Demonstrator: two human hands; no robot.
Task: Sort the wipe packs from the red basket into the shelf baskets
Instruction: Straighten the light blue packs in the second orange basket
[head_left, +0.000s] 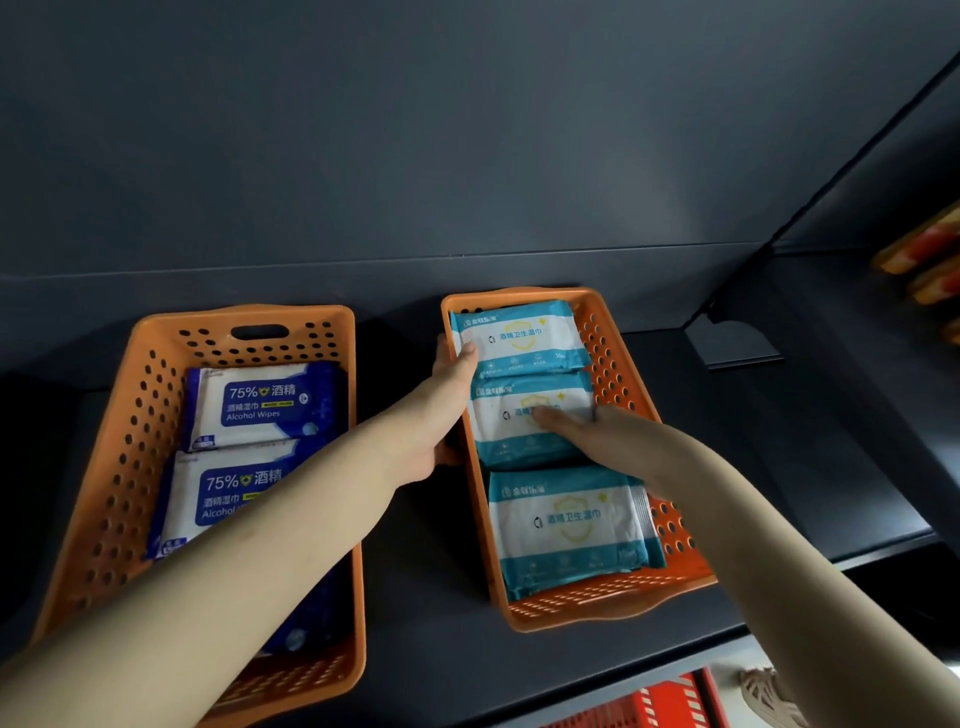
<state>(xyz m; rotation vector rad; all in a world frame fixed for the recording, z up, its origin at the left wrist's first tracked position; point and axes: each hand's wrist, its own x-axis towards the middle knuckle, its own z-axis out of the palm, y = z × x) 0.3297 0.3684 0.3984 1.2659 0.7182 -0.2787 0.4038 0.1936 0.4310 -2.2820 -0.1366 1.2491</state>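
The dark shelf (415, 597) carries two orange baskets side by side. The left shelf basket (119, 441) holds the blue alcohol wipe packs (260, 405). The right shelf basket (613, 364) holds three teal packs in a row: rear pack (519, 338), middle pack (514, 436) and front pack (566, 525). Below the shelf edge we see a corner of the red basket (660, 706); its contents are out of view.

We judge the step in hand to be seating the middle pack. To do it well, we press it down flat, keep its edges clear of its neighbours and brace the basket so that it does not slide on the shelf.

The left hand (447, 384) reaches across and grips the right shelf basket's near wall. Its thumb lies over the rim on the rear pack, and its fingers wrap outside. The right hand (582, 431) lies flat on the middle pack, fingers straight, pressing and grasping nothing.
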